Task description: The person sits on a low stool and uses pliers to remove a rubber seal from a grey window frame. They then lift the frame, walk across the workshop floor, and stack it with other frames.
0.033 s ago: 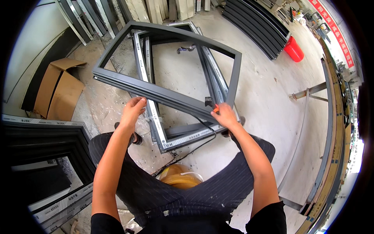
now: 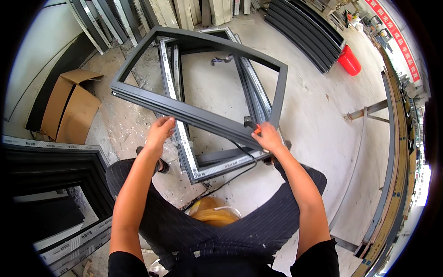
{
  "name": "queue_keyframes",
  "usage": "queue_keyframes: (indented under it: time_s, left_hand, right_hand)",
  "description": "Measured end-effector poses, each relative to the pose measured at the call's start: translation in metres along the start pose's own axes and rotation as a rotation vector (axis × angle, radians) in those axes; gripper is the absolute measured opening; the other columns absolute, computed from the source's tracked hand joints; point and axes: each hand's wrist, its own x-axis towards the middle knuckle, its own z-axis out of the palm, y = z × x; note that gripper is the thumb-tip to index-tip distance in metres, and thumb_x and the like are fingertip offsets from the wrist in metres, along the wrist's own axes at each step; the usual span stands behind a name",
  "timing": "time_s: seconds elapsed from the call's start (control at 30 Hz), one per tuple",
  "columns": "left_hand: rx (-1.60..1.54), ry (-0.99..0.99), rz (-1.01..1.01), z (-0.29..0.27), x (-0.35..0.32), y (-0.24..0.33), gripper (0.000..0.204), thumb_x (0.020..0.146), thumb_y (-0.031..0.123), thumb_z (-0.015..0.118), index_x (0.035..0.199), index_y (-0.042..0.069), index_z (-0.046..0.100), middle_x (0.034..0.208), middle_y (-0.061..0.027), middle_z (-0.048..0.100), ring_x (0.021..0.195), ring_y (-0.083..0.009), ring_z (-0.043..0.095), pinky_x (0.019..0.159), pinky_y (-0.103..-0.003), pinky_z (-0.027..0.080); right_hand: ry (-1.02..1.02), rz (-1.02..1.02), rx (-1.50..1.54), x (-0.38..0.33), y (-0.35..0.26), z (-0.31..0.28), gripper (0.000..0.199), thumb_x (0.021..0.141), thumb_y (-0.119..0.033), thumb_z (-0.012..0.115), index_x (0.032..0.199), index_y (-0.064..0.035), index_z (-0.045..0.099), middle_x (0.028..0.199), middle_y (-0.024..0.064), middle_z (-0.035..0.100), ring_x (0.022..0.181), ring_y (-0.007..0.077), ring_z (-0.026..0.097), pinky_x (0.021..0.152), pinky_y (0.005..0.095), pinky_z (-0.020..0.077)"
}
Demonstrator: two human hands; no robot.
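Note:
A dark grey window frame (image 2: 184,114) lies tilted across other frames with white labelled strips (image 2: 183,141), stacked on the floor in front of me. My left hand (image 2: 159,134) is at its near rail, left of the middle, fingers curled together; what is between them is hidden. Near the rail's right end, my right hand (image 2: 270,137) is closed around a small tool with a black head (image 2: 250,122) and an orange handle. The tool's head rests over the rail. A thin black cord (image 2: 242,147) runs out from beneath this rail toward my legs.
A yellow bucket (image 2: 217,216) stands between my legs. Further frames (image 2: 69,147) lie at left, below an open cardboard box (image 2: 76,113). Black profiles (image 2: 302,34) and a red bucket (image 2: 350,61) are at the far right. A hand tool (image 2: 222,60) lies beyond, inside the frames' opening.

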Motion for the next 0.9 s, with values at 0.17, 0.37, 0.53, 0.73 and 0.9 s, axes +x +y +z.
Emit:
queue_keyframes:
  time_s: [0.17, 0.37, 0.53, 0.73, 0.9]
  left_hand:
    - [-0.07, 0.088, -0.281, 0.013, 0.059, -0.067, 0.052, 0.089, 0.034, 0.063, 0.123, -0.003, 0.049, 0.105, -0.0096, 0.056, 0.093, -0.0196, 0.054, 0.082, -0.033, 0.048]
    - [-0.174, 0.269, -0.356, 0.019, 0.097, -0.099, 0.056, 0.089, 0.032, 0.061, 0.128, -0.005, 0.046, 0.123, -0.0161, 0.052, 0.104, -0.0262, 0.053, 0.085, -0.038, 0.048]
    - [-0.107, 0.494, -0.49, 0.038, 0.089, -0.102, 0.046, 0.083, 0.022, 0.062, 0.118, -0.006, 0.053, 0.117, -0.0183, 0.058, 0.104, -0.0325, 0.057, 0.086, -0.043, 0.047]
    - [0.206, 0.611, -0.63, 0.063, 0.056, -0.122, 0.032, 0.078, 0.015, 0.053, 0.099, -0.008, 0.064, 0.105, -0.0268, 0.064, 0.096, -0.0404, 0.063, 0.08, -0.042, 0.048]
    - [0.139, 0.559, -0.423, 0.081, 0.052, -0.099, 0.025, 0.074, 0.011, 0.051, 0.084, -0.01, 0.062, 0.086, -0.0266, 0.064, 0.076, -0.0398, 0.062, 0.069, -0.044, 0.047]
  right_hand:
    - [-0.107, -0.022, -0.138, 0.016, 0.004, 0.023, 0.044, 0.079, -0.039, 0.07, 0.097, -0.0011, 0.055, 0.095, 0.0197, 0.064, 0.094, 0.0366, 0.061, 0.083, 0.0449, 0.0471]
    - [-0.237, -0.003, -0.151, -0.003, -0.017, 0.023, 0.049, 0.08, -0.045, 0.066, 0.097, -0.0003, 0.054, 0.09, 0.0196, 0.066, 0.087, 0.0367, 0.063, 0.078, 0.0458, 0.0489]
    - [-0.284, -0.051, -0.123, -0.076, -0.038, 0.041, 0.047, 0.081, -0.044, 0.065, 0.096, -0.0005, 0.054, 0.079, 0.0197, 0.065, 0.077, 0.0371, 0.064, 0.071, 0.0459, 0.0505]
    - [-0.366, 0.056, -0.079, -0.14, -0.037, 0.047, 0.05, 0.081, -0.043, 0.065, 0.099, 0.0024, 0.054, 0.082, 0.0216, 0.066, 0.08, 0.0389, 0.065, 0.074, 0.046, 0.0507]
    - [-0.311, 0.168, -0.009, -0.149, -0.035, 0.053, 0.05, 0.081, -0.043, 0.065, 0.099, 0.0027, 0.054, 0.085, 0.022, 0.066, 0.082, 0.0393, 0.064, 0.075, 0.0459, 0.0505]
